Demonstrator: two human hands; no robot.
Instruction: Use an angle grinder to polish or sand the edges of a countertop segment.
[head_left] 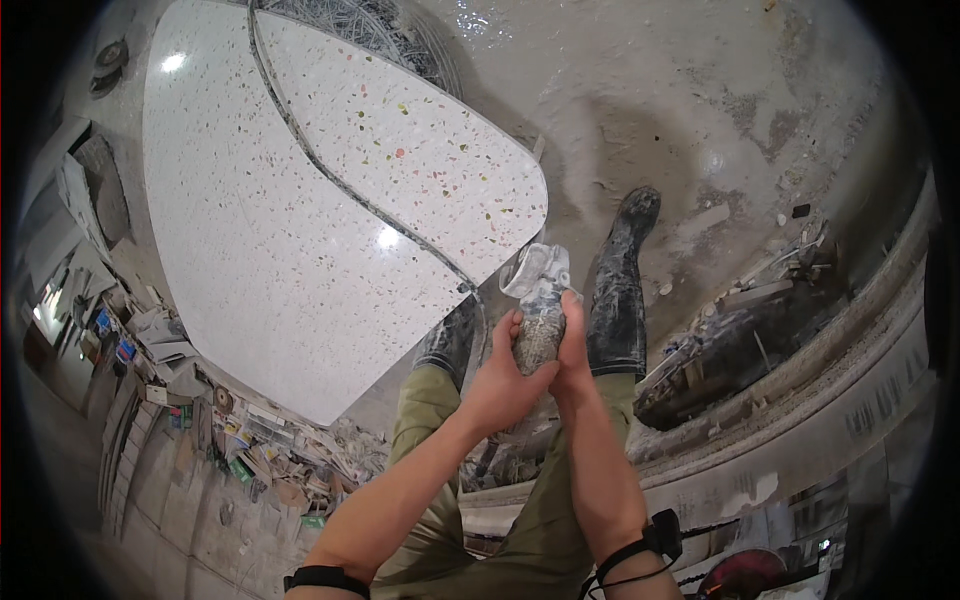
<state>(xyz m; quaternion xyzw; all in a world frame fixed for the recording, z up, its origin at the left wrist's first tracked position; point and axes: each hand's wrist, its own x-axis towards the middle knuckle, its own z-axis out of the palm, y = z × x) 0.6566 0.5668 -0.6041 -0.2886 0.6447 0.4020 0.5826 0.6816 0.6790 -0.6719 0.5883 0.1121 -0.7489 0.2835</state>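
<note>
Both my hands clasp a grey, dust-caked power tool (538,305) held upright in front of my legs. My left hand (500,385) wraps its lower body from the left, my right hand (573,350) grips it from the right. The tool's pale head (538,270) points toward the edge of a large white terrazzo slab (280,230) with coloured chips. My black rubber boots (620,290) stand on the wet grey floor beside the slab.
A curved joint line (330,170) splits the slab in two. Muddy rubble and a dark machine part (720,350) lie on the right. Shelves with boxes and clutter (150,350) line the left. A concrete ledge (800,420) curves at lower right.
</note>
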